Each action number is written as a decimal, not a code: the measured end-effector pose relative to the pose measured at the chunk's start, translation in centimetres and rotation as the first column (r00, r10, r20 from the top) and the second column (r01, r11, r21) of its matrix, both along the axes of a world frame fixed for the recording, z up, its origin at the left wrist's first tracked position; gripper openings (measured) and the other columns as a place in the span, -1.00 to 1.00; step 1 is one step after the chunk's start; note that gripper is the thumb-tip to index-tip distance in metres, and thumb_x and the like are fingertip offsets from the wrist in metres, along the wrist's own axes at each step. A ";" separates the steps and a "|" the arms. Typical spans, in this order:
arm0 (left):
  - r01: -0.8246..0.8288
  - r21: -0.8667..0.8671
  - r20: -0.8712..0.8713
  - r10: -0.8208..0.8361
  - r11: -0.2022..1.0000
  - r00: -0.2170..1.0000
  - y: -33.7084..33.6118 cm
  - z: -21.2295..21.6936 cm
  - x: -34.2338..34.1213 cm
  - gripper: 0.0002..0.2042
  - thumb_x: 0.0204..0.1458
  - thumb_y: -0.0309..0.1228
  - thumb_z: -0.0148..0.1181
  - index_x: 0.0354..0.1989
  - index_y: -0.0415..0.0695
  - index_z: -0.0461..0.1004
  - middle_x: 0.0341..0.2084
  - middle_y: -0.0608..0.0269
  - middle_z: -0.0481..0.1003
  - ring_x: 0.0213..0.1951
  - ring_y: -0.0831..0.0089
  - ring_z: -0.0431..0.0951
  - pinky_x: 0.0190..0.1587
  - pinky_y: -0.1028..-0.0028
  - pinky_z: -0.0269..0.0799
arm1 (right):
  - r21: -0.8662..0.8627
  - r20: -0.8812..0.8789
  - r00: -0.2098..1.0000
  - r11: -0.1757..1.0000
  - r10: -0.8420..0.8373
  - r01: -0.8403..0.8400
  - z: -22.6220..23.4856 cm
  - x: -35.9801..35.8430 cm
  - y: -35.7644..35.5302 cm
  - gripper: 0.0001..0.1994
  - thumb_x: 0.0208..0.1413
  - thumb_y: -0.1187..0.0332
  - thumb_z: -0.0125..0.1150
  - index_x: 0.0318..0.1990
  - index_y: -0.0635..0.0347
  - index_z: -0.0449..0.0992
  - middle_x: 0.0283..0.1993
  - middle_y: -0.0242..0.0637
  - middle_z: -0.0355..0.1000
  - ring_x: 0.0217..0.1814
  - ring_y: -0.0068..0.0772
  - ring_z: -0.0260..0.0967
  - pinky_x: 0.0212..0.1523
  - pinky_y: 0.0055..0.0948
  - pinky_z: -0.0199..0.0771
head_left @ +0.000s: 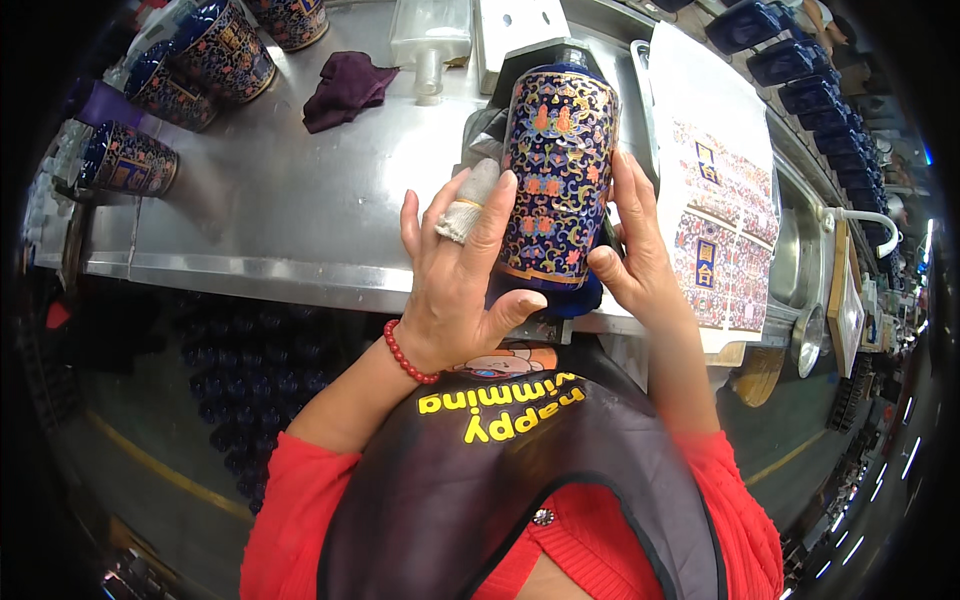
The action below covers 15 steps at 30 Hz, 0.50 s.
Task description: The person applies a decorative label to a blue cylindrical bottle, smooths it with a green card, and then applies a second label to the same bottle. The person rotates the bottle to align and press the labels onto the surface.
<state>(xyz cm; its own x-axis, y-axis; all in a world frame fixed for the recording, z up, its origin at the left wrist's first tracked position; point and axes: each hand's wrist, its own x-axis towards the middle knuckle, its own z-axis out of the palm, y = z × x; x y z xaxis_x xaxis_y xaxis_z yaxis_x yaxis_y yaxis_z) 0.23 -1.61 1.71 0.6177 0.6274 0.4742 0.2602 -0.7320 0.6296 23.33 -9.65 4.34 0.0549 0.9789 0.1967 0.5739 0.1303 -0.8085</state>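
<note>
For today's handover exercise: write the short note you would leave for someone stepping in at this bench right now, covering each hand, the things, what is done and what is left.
Left hand: wrapped round the blue patterned bottle, one finger bandaged.
Right hand: pressed flat on the bottle's other side.
Bottle: held over the metal bench edge, pattern already covering the side in view.
Done: four patterned bottles lie far left.
Left: printed pattern sheets wait on the right; plain blue bottles line the far right. Purple cloth lies behind.

A cloth (345,88) lies on the table (270,210), jars (130,160) to its left, printed sheets (715,180) far right.
</note>
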 end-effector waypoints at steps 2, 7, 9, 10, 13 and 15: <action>-0.007 0.007 -0.007 0.007 1.000 1.000 -0.1 0.1 0.2 -0.04 0.17 0.36 -0.09 0.49 -0.25 0.10 0.34 -0.16 0.27 0.37 -0.14 0.14 0.38 -0.29 -0.40 | 0.028 0.023 1.000 1.000 0.008 -0.008 -0.1 0.0 0.1 -0.10 0.22 -0.13 0.24 0.55 0.16 0.01 0.56 0.13 -0.14 0.61 0.10 -0.12 0.51 -0.09 0.02; -0.010 -0.001 -0.036 0.010 1.000 0.999 -0.1 0.2 0.1 -0.04 0.17 0.36 -0.07 0.49 -0.26 0.10 0.33 -0.18 0.27 0.38 -0.12 0.13 0.38 -0.28 -0.41 | 0.017 -0.029 1.000 1.000 0.007 -0.007 -0.5 0.1 0.2 -0.05 0.17 -0.15 0.30 0.55 0.14 0.01 0.56 0.12 -0.12 0.60 0.09 -0.10 0.50 -0.11 0.04; -0.011 0.005 -0.040 0.011 1.000 0.999 0.0 0.2 0.0 -0.02 0.15 0.37 -0.06 0.49 -0.26 0.09 0.33 -0.18 0.27 0.38 -0.11 0.13 0.38 -0.28 -0.41 | 0.025 -0.026 1.000 1.000 0.011 -0.010 -0.5 0.1 0.3 -0.04 0.15 -0.15 0.31 0.55 0.14 0.01 0.56 0.12 -0.12 0.60 0.09 -0.09 0.50 -0.11 0.05; -0.011 0.009 -0.040 0.012 1.000 0.999 -0.1 0.0 0.2 -0.02 0.15 0.37 -0.06 0.49 -0.26 0.09 0.33 -0.18 0.28 0.38 -0.11 0.13 0.38 -0.28 -0.41 | 0.031 -0.011 1.000 0.999 0.015 -0.014 -0.6 0.2 0.2 -0.04 0.15 -0.15 0.31 0.55 0.14 0.01 0.56 0.12 -0.11 0.60 0.09 -0.09 0.50 -0.11 0.05; -0.021 0.002 -0.051 0.021 1.000 0.998 0.0 0.2 0.0 0.00 0.14 0.38 -0.04 0.50 -0.27 0.07 0.32 -0.18 0.28 0.38 -0.11 0.13 0.38 -0.29 -0.41 | 0.015 -0.012 1.000 1.000 0.020 -0.020 -0.3 0.1 0.4 -0.04 0.15 -0.14 0.32 0.55 0.15 0.01 0.56 0.11 -0.10 0.60 0.09 -0.09 0.50 -0.11 0.06; -0.019 0.004 -0.058 0.019 1.000 0.998 0.0 0.2 0.1 0.01 0.13 0.38 -0.03 0.50 -0.28 0.06 0.32 -0.18 0.28 0.38 -0.11 0.13 0.38 -0.29 -0.42 | -0.010 -0.049 0.999 1.000 0.016 -0.016 -0.2 0.1 0.3 -0.04 0.15 -0.14 0.32 0.55 0.16 0.00 0.55 0.11 -0.09 0.60 0.09 -0.09 0.49 -0.11 0.06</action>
<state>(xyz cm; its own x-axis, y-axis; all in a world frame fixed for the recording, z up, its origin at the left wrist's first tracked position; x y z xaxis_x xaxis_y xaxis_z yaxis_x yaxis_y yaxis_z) 0.33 -1.63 1.95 0.6322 0.6374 0.4405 0.3096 -0.7289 0.6106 23.41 -9.31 4.15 0.0487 0.9817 0.1841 0.5312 0.1307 -0.8371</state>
